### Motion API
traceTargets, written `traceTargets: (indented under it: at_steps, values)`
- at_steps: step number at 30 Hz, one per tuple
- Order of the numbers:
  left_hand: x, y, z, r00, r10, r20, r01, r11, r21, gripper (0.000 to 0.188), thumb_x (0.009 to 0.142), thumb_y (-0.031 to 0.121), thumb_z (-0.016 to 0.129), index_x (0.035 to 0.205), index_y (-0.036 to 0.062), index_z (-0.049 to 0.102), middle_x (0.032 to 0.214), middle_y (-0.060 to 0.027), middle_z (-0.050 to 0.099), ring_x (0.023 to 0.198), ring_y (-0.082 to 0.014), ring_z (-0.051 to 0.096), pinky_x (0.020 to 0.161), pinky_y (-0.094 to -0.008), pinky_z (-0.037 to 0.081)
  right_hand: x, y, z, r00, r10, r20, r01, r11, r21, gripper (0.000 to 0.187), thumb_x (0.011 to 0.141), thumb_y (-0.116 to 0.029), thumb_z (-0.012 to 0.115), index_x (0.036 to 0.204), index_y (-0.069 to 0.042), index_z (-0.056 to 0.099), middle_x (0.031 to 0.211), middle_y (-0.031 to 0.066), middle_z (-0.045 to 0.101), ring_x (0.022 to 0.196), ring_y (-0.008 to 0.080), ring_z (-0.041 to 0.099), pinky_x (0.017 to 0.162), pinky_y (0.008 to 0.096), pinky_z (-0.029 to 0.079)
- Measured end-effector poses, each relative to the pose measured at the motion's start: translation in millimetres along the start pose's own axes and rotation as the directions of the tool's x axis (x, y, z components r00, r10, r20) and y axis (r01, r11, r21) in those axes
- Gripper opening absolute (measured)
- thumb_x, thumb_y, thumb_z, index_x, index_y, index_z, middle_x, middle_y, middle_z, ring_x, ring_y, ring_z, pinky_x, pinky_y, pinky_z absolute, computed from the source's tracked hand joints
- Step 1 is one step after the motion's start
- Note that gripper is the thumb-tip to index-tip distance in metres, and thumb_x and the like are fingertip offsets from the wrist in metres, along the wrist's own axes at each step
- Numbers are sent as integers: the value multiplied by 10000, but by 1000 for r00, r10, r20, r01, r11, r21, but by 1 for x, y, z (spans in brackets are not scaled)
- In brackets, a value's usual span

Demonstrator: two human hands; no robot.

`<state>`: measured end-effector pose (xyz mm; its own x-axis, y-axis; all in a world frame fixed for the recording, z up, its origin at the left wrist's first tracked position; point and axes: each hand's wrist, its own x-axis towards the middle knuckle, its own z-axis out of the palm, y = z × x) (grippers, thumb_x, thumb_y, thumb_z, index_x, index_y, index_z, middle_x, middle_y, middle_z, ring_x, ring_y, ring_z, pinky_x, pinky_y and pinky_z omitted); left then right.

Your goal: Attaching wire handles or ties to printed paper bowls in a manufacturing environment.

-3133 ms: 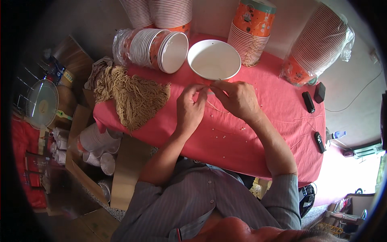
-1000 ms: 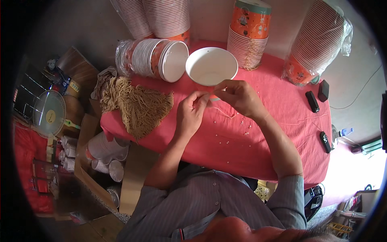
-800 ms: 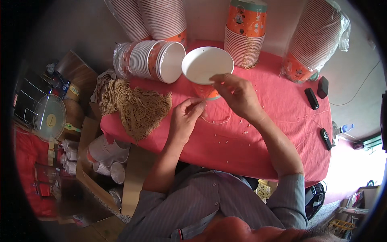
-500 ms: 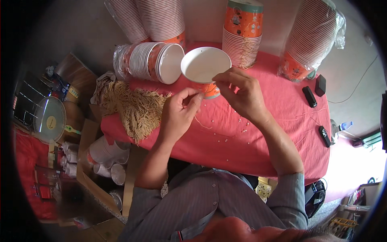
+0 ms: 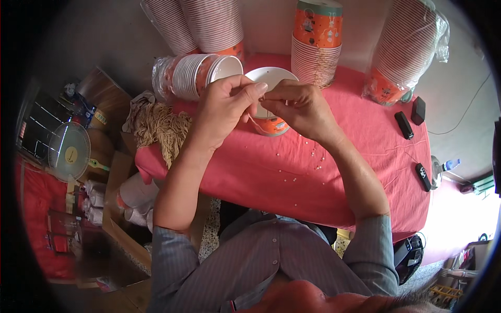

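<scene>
An orange paper bucket [image 5: 272,127] with a white inside stands on the red cloth in front of me. My left hand [image 5: 222,107] is closed in a pinch at its left rim, and a thin beige cord [image 5: 254,123] hangs from the fingers. From the right, my right hand [image 5: 302,108] pinches over the bucket's mouth, its fingertips almost meeting the left ones at the cord. The fingers hide the cord's ends and part of the rim. A heap of beige cords [image 5: 163,130] hangs over the table's left edge.
Stacked paper buckets [image 5: 315,60] rise behind, more in plastic wrap [image 5: 404,49] at right. A bucket stack [image 5: 185,75] lies sideways at left. Small white bits [image 5: 313,154] dot the red cloth [image 5: 250,180]. Dark small devices [image 5: 403,125] sit at right; a cardboard box [image 5: 125,235] is below left.
My left hand has risen and moved up to the bucket's rim, bringing the cord along. My right hand has shifted slightly left and down, so the fingertips are now close together.
</scene>
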<state>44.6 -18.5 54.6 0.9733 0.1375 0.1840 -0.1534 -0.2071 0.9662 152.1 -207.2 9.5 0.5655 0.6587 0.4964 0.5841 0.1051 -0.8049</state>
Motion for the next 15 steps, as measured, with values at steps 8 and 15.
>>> traceTargets:
  at_steps: [8,15]
  values:
    - [-19,29,1,988,124,-88,-132,986,-99,294,1075,292,747,926,40,715,716,34,617,621,-35,520,584,-205,425,-9,18,13,977,-202,72,214,886,-412,106,875,-127,819,963,-91,867,940,84,783,934,300,730,845,435,600]
    - [-44,42,5,978,167,-121,-182,976,-123,299,1078,305,752,943,42,713,715,26,613,637,-40,528,603,-212,422,-8,28,6,963,-235,130,267,803,-532,109,842,-87,811,942,-71,852,921,85,788,936,303,719,867,438,586]
